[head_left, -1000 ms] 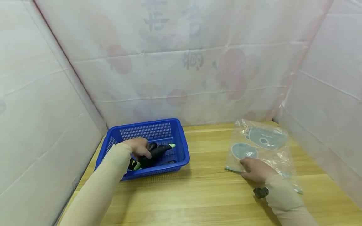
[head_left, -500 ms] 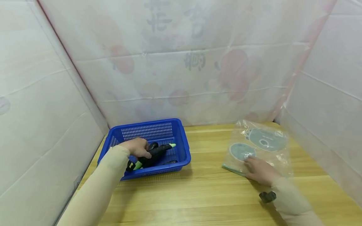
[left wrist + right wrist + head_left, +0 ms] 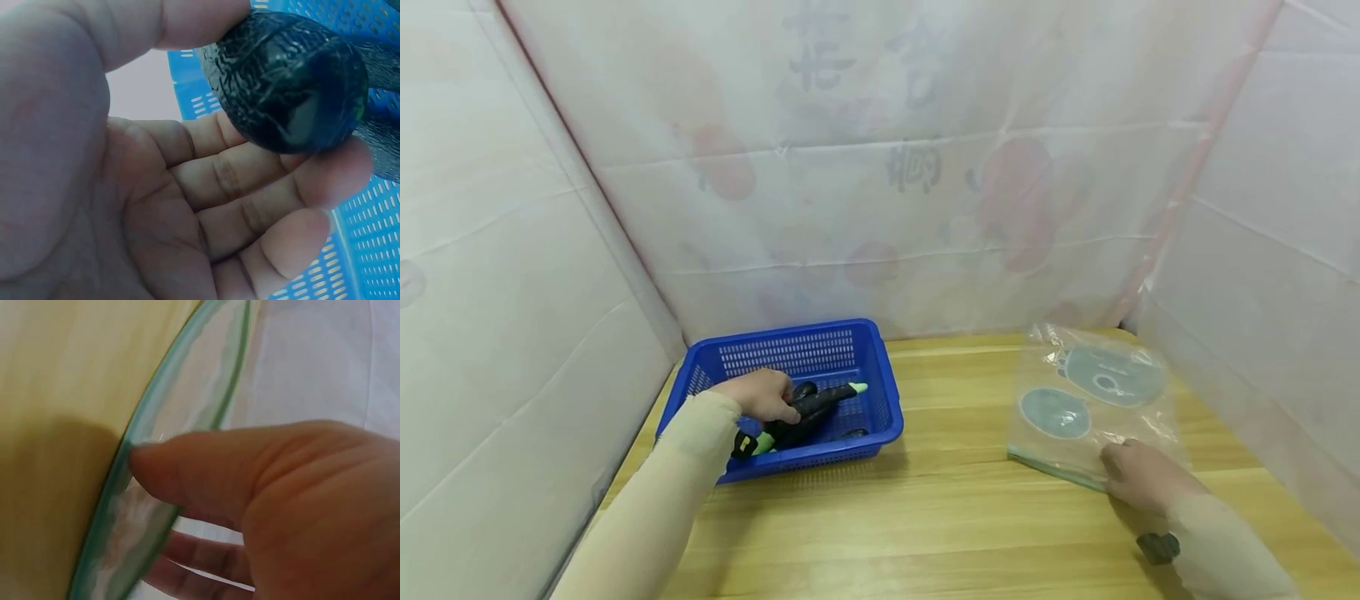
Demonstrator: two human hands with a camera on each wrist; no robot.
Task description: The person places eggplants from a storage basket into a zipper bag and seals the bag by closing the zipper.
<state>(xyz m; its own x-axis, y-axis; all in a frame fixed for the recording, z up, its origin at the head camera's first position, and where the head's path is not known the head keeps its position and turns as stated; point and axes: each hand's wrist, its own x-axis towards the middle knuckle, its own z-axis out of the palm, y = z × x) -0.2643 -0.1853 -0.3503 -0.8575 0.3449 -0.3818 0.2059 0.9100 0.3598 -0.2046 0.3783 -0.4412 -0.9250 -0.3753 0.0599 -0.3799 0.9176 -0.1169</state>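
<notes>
In the head view, my left hand [image 3: 760,394] reaches into a blue basket [image 3: 880,358] at the left and grips a dark, elongated vegetable that looks like an eggplant. The left wrist view shows the rounded, wrinkled, glossy end of this eggplant [image 3: 294,87] between thumb and fingers. More dark eggplants with pale green tips, such as one eggplant [image 3: 831,400], lie beside it. My right hand [image 3: 1150,479] holds the green-edged mouth of a clear zip bag [image 3: 1055,414] with blue-grey prints. In the right wrist view, two green edges stand apart, with the thumb across them; some fingertips are hidden.
The wooden table [image 3: 955,467] extends between basket and bag. White, faintly printed sheets form a back wall [image 3: 910,208] and side walls. Small black cameras sit on both wrists, the right wrist camera [image 3: 1157,547] hanging just above the table.
My right hand has slid right and toward me along the bag's green edge; the bag has shifted slightly. The left hand keeps its grip inside the basket, nearly still.
</notes>
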